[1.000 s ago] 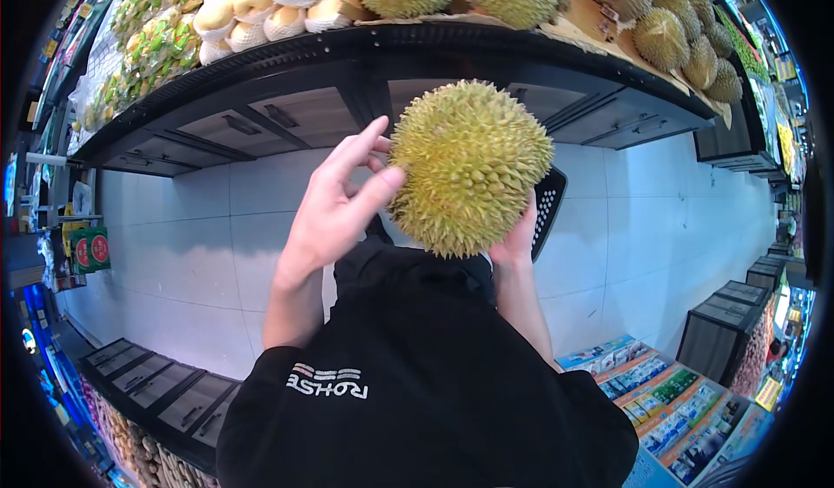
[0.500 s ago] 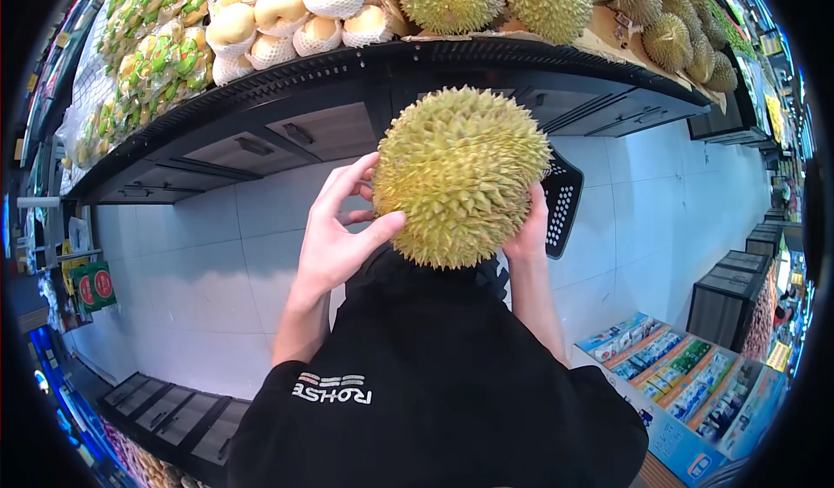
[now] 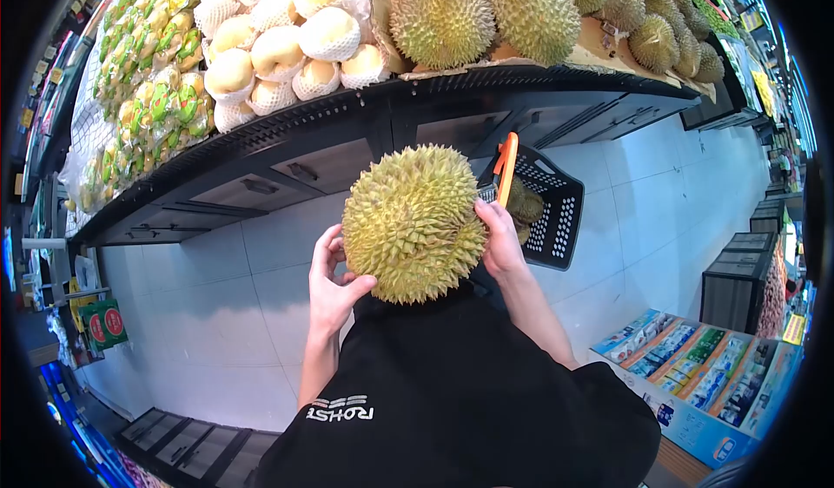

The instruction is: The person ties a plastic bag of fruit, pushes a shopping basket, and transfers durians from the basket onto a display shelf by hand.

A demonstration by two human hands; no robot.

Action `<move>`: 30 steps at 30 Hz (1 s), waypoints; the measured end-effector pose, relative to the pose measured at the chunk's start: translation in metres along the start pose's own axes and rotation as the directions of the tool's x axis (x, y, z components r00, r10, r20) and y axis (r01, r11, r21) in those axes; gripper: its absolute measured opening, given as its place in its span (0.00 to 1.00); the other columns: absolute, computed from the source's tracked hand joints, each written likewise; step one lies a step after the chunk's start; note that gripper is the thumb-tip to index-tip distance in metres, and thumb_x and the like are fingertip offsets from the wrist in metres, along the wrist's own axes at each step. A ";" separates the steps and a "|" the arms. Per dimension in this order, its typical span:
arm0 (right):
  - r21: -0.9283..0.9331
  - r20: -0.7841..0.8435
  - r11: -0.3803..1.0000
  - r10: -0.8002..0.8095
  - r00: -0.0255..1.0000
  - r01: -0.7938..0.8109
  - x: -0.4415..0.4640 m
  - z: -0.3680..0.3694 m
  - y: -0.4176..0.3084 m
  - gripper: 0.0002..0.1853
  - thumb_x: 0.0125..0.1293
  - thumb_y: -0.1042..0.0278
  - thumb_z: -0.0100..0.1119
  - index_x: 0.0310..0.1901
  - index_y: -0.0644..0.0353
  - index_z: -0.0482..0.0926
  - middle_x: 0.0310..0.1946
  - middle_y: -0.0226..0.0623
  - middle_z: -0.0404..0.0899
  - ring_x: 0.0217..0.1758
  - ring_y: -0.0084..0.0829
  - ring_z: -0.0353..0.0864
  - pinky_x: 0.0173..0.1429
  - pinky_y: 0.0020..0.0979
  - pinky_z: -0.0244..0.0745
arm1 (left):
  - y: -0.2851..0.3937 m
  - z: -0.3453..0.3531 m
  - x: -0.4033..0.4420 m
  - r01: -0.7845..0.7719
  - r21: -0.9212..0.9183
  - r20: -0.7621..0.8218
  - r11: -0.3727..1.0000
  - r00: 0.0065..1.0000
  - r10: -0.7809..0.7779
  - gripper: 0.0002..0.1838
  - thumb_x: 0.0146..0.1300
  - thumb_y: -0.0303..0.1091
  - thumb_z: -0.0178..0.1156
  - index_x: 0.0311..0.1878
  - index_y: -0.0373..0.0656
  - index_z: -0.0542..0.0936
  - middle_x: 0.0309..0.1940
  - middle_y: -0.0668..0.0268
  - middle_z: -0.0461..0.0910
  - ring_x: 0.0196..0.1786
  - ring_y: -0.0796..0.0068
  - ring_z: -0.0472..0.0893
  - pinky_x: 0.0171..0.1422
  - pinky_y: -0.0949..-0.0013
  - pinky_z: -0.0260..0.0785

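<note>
A large spiky yellow-green durian [image 3: 413, 226] is held up in front of my chest, between both hands. My left hand [image 3: 334, 281] curves around its left and lower-left side, thumb pressed on the spikes. On the right side, my right hand [image 3: 501, 240] supports it with the thumb near its edge; the other fingers are mostly hidden behind the fruit. Just beyond that hand, a black shopping basket [image 3: 566, 238] with an orange handle [image 3: 507, 165] stands on the floor. Spiky brownish-green fruit [image 3: 525, 205] lies inside it.
Ahead runs a black display stand [image 3: 326, 162]. It bears bagged green-yellow fruit [image 3: 161, 97], pale round fruit in white foam nets [image 3: 276, 54], and several durians [image 3: 443, 15]. A blue display box with packets [image 3: 695, 375] stands at lower right, and dark cabinets [image 3: 191, 440] at lower left.
The durian and both hands have shifted left and lower in view, and the durian appears turned. The basket's orange handle and the fruit inside it now show.
</note>
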State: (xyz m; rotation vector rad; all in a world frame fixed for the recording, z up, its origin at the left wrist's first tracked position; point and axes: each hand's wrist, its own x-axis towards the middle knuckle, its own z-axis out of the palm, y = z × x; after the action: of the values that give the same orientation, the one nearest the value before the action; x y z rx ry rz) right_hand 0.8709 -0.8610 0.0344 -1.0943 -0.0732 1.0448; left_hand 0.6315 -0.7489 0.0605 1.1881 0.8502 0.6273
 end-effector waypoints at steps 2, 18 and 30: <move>-0.022 0.003 1.000 -0.012 1.000 0.012 0.005 0.004 0.002 0.09 0.68 0.65 0.58 0.43 0.61 0.75 0.40 0.31 0.80 0.43 0.21 0.79 0.51 0.26 0.75 | 0.004 -0.001 0.002 0.004 -0.010 0.004 1.000 1.000 -0.004 0.51 0.42 0.36 0.79 0.70 0.42 0.61 0.55 0.64 0.72 0.55 0.73 0.74 0.51 0.71 0.74; -0.046 0.053 0.970 -0.237 0.970 0.240 0.062 0.050 -0.104 0.17 0.71 0.62 0.51 0.54 0.64 0.76 0.51 0.36 0.81 0.53 0.28 0.79 0.62 0.32 0.72 | 0.095 0.024 0.111 -0.141 -0.202 0.196 0.969 0.964 0.181 0.46 0.49 0.35 0.76 0.70 0.37 0.62 0.55 0.59 0.75 0.58 0.70 0.75 0.64 0.65 0.68; -0.029 0.129 0.875 -0.475 0.870 0.483 0.224 0.107 -0.264 0.22 0.70 0.58 0.55 0.57 0.66 0.76 0.52 0.37 0.80 0.54 0.26 0.80 0.60 0.29 0.72 | 0.191 0.111 0.313 -0.311 -0.239 0.079 0.920 0.938 0.338 0.36 0.58 0.38 0.71 0.68 0.41 0.67 0.45 0.67 0.79 0.46 0.81 0.77 0.51 0.75 0.68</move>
State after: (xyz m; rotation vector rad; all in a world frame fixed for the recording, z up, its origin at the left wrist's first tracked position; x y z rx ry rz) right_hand 1.1118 -0.6409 0.1928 -0.9968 -0.4548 0.6564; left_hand 0.8982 -0.5052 0.1863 1.1562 0.4682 0.8900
